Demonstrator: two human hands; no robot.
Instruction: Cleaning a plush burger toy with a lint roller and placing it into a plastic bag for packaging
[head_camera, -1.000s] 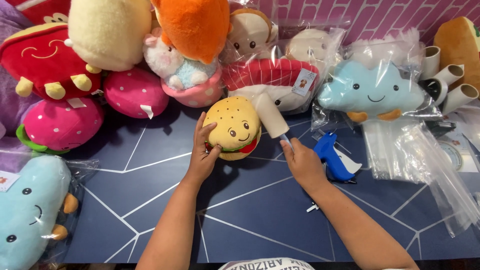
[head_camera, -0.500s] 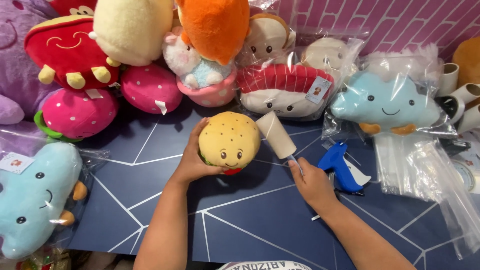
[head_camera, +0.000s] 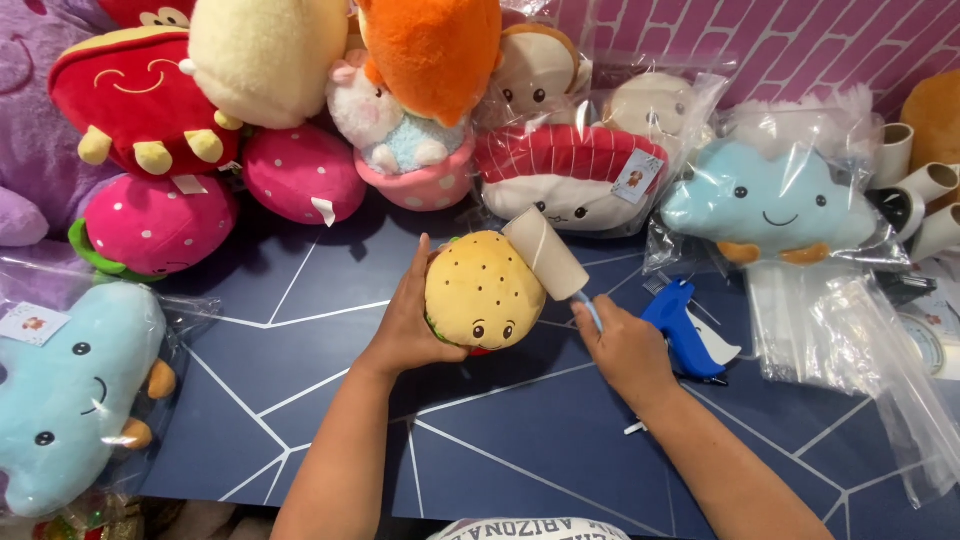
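My left hand (head_camera: 408, 322) grips a round burger-shaped plush toy (head_camera: 485, 292) with a tan bun and a small face, holding it up off the dark blue table (head_camera: 500, 450). My right hand (head_camera: 622, 348) is closed on the light blue handle of a lint roller (head_camera: 548, 254). The roller's white sticky drum rests against the upper right side of the burger plush.
Many plush toys crowd the back: red and pink strawberries (head_camera: 155, 222), an orange one (head_camera: 435, 55), bagged sushi (head_camera: 570, 175) and blue clouds (head_camera: 770, 200). A bagged blue cloud plush (head_camera: 70, 390) lies left. A blue tagging gun (head_camera: 685, 328), clear bags (head_camera: 850, 350) and cardboard tubes (head_camera: 925, 180) lie right.
The burger plush has been turned so its face now points down toward me. The lint roller has moved along its top right side. My view has shifted slightly.
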